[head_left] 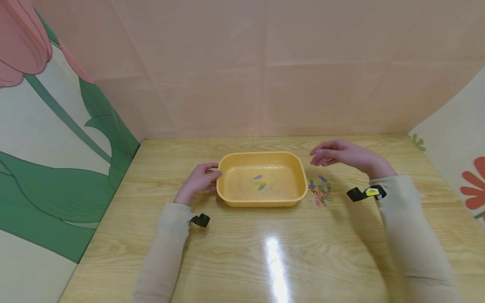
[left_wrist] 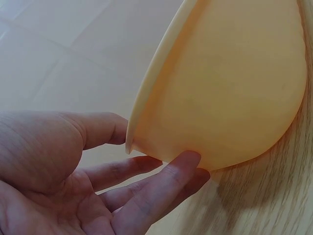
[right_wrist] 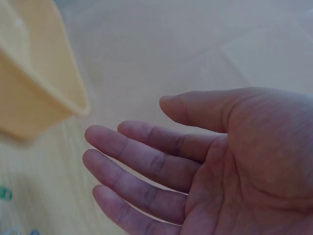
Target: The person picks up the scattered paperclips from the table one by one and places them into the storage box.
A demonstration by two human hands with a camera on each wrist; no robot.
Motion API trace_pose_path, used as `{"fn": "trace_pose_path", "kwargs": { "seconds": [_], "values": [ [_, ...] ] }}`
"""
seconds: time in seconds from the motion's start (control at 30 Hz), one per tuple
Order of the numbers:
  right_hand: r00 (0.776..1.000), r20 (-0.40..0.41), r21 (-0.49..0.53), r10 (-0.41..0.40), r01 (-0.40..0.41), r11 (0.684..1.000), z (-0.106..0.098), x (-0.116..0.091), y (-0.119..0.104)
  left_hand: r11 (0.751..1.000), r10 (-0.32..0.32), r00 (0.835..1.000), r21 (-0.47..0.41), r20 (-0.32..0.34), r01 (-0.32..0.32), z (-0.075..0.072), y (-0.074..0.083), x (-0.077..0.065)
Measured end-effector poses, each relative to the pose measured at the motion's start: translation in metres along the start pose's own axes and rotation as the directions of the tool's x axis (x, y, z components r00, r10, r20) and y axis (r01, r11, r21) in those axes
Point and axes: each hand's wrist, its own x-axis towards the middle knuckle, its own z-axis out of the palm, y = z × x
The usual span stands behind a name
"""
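A yellow plastic basin (head_left: 261, 203) stands on the wooden table with several paper clips (head_left: 262, 186) lying inside. My left hand (head_left: 201, 180) holds its left end. In the left wrist view, the thumb meets the basin's rim (left_wrist: 151, 73) while the other fingers (left_wrist: 181, 169) lie against the outer wall. Beyond the basin's right end, a loose pile of coloured paper clips (head_left: 321, 191) lies on the table. My right hand (head_left: 346, 155) hovers above and behind that pile. Its fingers (right_wrist: 142, 156) are spread and loosely bent, with nothing held, apart from the basin.
A pinkish covering (head_left: 265, 84) rises behind the table (head_left: 227, 248). Flower-patterned panels stand on the left (head_left: 38, 198) and right (head_left: 454, 147). Each wrist wears a small black camera, the right one (head_left: 356, 194) above the tabletop.
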Motion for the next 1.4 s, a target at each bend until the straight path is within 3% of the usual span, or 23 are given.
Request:
{"fn": "trace_pose_path", "kwargs": {
  "seconds": [0.37,0.7,1.0,1.4],
  "values": [
    [0.999,-0.002,0.021,0.054,-0.054,0.998,-0.005,0.0,0.038,1.0,-0.011,1.0,-0.003,0.004,0.011,-0.002,-0.002,0.0],
    [0.998,-0.003,0.055,0.064,-0.064,0.996,-0.007,0.0,0.059,1.0,0.005,1.0,-0.002,0.001,-0.005,-0.002,0.0,-0.002],
    [0.995,-0.026,-0.017,0.101,-0.101,0.995,-0.005,-0.005,0.071,1.0,0.006,1.0,0.001,0.001,-0.006,0.0,0.0,-0.002],
    [0.996,-0.065,-0.119,0.059,-0.066,0.991,0.003,-0.009,0.084,1.0,0.011,1.0,0.005,0.01,-0.011,0.0,0.002,-0.003]
  ]
}}
